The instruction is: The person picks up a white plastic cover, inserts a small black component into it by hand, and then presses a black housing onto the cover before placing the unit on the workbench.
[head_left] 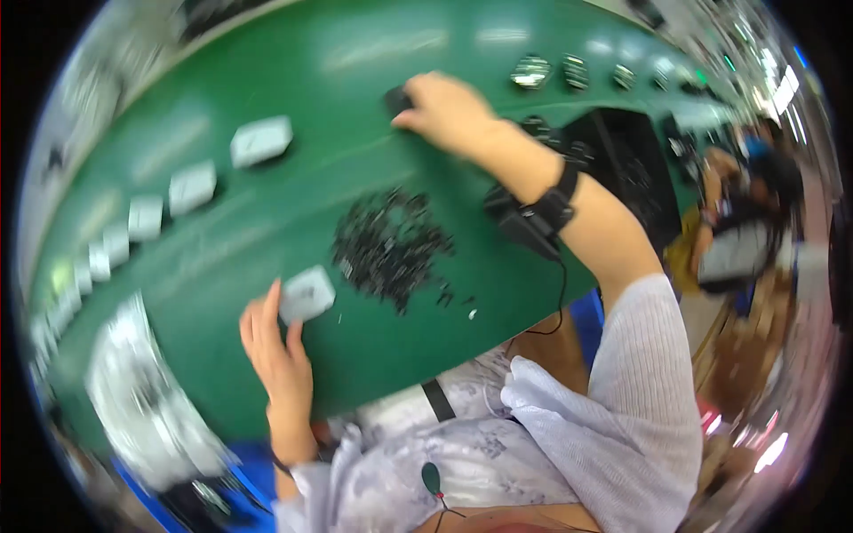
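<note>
With right hand (442, 108) stretched well forward, holding a black block (396, 101) between thumb and fingers, slightly blurred. With left hand (283, 348) spread wide, thumb and forefinger at the near-left edge of a white packet (309, 294); cannot tell whether pressing on it. Between both hands, a loose heap of black pieces (388, 251). Beyond and left of left hand, a row of similar packets (145, 218); closer on that side, clear plastic bags (147, 400).
</note>
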Demonstrator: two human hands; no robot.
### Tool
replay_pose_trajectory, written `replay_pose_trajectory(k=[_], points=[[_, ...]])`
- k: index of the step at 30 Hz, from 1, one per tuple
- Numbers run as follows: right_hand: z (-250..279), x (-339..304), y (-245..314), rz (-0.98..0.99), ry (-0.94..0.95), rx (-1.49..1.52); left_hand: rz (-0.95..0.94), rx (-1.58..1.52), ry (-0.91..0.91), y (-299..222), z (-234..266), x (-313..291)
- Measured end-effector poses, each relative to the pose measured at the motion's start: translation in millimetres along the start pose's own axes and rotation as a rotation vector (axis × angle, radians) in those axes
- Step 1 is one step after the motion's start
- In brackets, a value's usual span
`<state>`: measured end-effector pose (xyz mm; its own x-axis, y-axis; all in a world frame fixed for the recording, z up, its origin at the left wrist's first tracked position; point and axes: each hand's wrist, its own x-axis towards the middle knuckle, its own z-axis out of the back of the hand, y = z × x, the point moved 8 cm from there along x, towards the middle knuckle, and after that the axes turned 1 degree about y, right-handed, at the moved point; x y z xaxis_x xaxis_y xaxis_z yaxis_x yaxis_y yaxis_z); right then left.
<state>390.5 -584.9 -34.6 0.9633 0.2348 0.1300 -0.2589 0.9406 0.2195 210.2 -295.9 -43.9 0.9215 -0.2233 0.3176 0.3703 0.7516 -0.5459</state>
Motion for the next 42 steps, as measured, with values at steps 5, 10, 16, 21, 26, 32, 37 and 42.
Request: replay_pose_trajectory(k=[5, 10, 16, 21, 26, 32, 37, 42], points=[[14, 6, 38, 0.005, -0.096, 0.194, 0.059, -0.134, -0.089, 20, 12, -7], [18, -64, 196, 0.521, 0.035, 0.372, 0.15, -0.218, -0.144, 32, 18, -17], [-9, -88, 229, 0.628, 0.156, 0.333, 0.19, -0.369, -0.204, 41, 20, -17], [-16, -90, 243, 0.642, 0.224, 0.28, 0.147, -0.373, -0.251, 43, 26, -20], [-20, -94, 247, 0.622, 0.22, 0.207, 0.124, -0.272, -0.174, 41, 21, -22], [-24, -100, 245, 0.608, 0.177, 0.125, 0.128, -0.106, -0.113, 29, 24, -21], [-24, -97, 243, 0.572, 0.125, 0.153, 0.031, 0.008, -0.005, 25, 23, -16], [-26, -95, 235, 0.524, 0.103, 0.249, -0.056, 0.277, 0.036, 10, 18, -12]])
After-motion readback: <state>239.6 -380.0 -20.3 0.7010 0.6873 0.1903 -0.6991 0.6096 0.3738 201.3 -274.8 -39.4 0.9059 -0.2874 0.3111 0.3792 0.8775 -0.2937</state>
